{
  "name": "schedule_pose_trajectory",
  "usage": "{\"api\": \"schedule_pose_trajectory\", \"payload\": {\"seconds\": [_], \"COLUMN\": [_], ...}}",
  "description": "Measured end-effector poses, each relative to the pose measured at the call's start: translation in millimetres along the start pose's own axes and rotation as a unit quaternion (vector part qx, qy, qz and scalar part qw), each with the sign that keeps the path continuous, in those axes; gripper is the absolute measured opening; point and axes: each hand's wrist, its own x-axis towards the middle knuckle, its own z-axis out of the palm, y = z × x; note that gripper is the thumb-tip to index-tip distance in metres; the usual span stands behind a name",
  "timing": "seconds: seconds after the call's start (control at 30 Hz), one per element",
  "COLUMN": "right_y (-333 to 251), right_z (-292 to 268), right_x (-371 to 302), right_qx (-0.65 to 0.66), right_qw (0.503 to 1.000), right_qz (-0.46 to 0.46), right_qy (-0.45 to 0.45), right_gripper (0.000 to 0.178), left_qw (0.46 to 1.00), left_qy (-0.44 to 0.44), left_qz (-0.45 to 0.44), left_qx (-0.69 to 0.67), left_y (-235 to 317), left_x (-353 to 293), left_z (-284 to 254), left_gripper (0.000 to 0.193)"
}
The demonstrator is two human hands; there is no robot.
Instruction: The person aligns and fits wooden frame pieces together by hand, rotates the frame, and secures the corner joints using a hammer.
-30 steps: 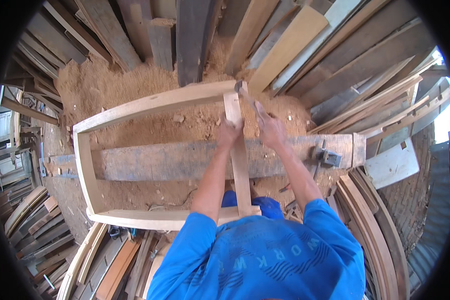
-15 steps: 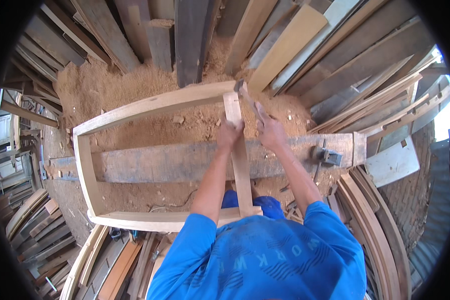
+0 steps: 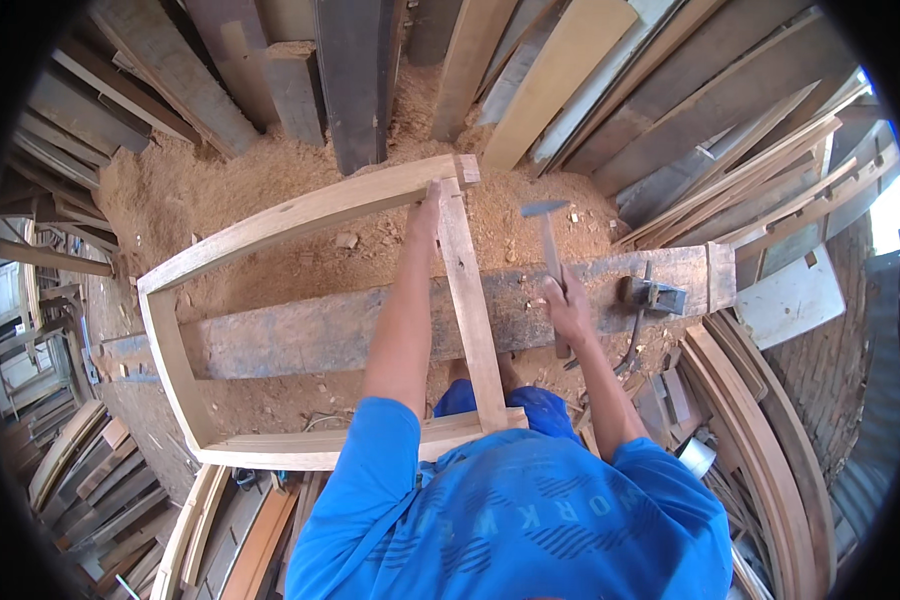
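Observation:
A pale wooden frame [image 3: 300, 212] of several joined bars lies across a long worn plank [image 3: 270, 328]. Up at its far right corner, where the crosspiece [image 3: 462, 270] meets the long far bar, my left hand [image 3: 426, 218] is closed on the wood. A hammer [image 3: 553, 247] is in my right hand [image 3: 570, 312], gripped by the handle, its head raised to the right of the crosspiece and apart from the frame. The crosspiece runs down to the near bar [image 3: 320, 446], in front of my body.
On the plank's right end sits a dark hand plane [image 3: 655, 295]. Sawdust [image 3: 240, 185] covers the ground beyond the frame. Boards [image 3: 570, 75] lean along the far side, and stacks of timber [image 3: 760, 440] lie at the right and left. A whitish panel [image 3: 790, 305] stands right.
My left hand has slid from the crosspiece's middle up to the far corner. The right hand has drawn the hammer back, right and nearer, away from the corner.

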Motion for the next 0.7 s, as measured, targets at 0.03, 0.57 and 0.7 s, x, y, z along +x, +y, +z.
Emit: {"api": "schedule_pose_trajectory", "payload": {"seconds": [0.03,0.57,0.7], "right_y": [20.5,109.2,118.0], "right_z": [-7.1,-22.9,-22.6], "right_x": [-10.4,-57.5,-58.0], "right_qx": [0.048,-0.130,-0.144], "right_qw": [0.996,0.972,0.969], "right_qz": [0.075,0.181,0.188], "right_qy": [-0.001,0.076,0.067], "right_gripper": [0.026,0.041,0.041], "left_qw": [0.998,0.990,0.986], "left_qy": [-0.036,-0.111,-0.102], "left_qz": [-0.006,-0.065,-0.079], "left_qx": [-0.044,-0.056,-0.107], "left_y": [-2.5,19.1,30.3], "left_x": [9.4,0.2,-22.4], "left_z": [8.2,22.3,34.7], "left_gripper": [0.093,0.057,0.062]}}
